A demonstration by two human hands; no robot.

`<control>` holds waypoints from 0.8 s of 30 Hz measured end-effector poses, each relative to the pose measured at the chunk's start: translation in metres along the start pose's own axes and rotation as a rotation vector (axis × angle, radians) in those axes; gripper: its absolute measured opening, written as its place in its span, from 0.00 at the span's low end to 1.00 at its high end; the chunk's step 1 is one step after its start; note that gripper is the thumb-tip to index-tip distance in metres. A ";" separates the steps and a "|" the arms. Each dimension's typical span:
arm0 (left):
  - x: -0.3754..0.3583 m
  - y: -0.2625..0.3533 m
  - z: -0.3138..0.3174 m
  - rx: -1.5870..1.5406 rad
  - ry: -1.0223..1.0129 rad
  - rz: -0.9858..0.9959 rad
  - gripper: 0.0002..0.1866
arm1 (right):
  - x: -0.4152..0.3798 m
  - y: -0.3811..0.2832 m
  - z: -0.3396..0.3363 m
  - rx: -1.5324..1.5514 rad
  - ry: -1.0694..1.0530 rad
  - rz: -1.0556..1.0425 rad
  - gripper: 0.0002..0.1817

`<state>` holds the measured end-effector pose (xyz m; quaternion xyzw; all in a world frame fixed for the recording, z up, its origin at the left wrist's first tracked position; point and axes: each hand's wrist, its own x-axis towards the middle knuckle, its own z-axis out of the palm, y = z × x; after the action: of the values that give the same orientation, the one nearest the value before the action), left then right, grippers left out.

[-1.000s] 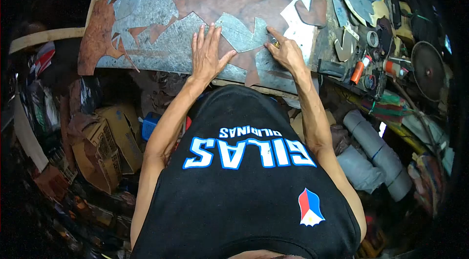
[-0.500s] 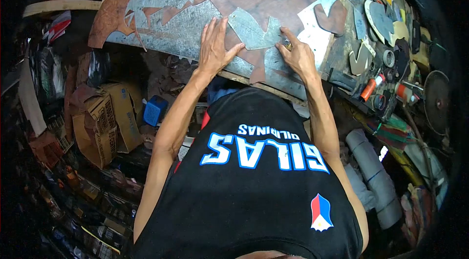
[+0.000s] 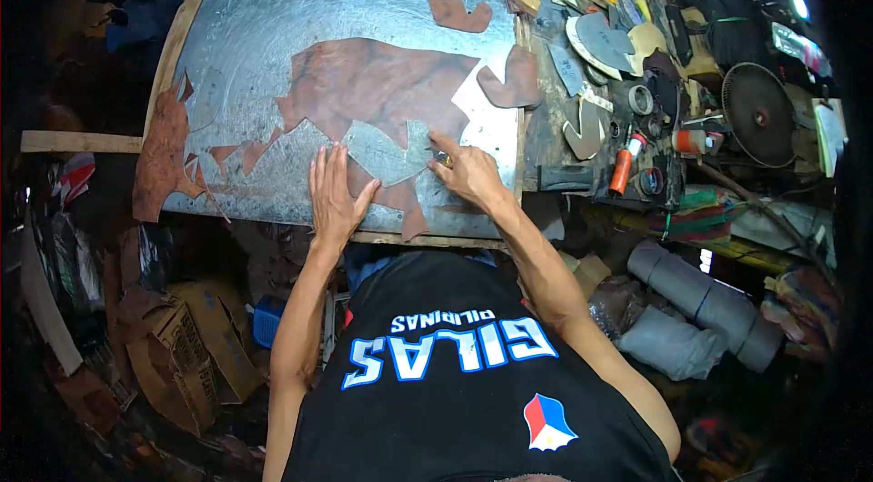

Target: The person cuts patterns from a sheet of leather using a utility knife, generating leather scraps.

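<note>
A large piece of brown leather [image 3: 373, 82] lies on a grey metal sheet [image 3: 273, 18] that covers the workbench. A grey metal pattern piece [image 3: 389, 153] rests on the leather's near edge. My left hand [image 3: 335, 195] lies flat, fingers spread, on the leather and sheet just left of the pattern. My right hand [image 3: 466, 171], with a ring on one finger, presses the pattern's right edge with its fingertips.
Leather offcuts [image 3: 164, 155] hang over the sheet's left edge, and smaller ones [image 3: 455, 7] lie at the back. Patterns, tape rolls, an orange tube [image 3: 622, 171] and a round fan [image 3: 757, 114] crowd the right side. Cardboard boxes [image 3: 195, 346] and grey rolls [image 3: 700, 300] sit below.
The view has tilted so more of the bench shows. Both hands stay on the leather and pattern in nearly the same pose.
</note>
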<state>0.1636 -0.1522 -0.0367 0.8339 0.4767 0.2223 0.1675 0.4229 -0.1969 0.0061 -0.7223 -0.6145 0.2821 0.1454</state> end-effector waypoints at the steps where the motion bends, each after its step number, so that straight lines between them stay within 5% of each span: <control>1: 0.001 -0.001 0.000 0.001 0.014 0.007 0.41 | 0.002 -0.002 -0.001 -0.013 -0.026 0.028 0.27; 7: 0.006 -0.002 -0.003 -0.127 -0.005 -0.107 0.39 | 0.002 0.001 0.001 -0.028 -0.003 0.008 0.29; 24: -0.002 0.000 -0.001 -0.087 0.040 0.013 0.35 | 0.005 -0.005 -0.008 -0.004 -0.071 0.091 0.28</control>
<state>0.1625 -0.1535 -0.0364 0.8242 0.4643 0.2607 0.1926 0.4243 -0.1902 0.0140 -0.7392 -0.5864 0.3128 0.1091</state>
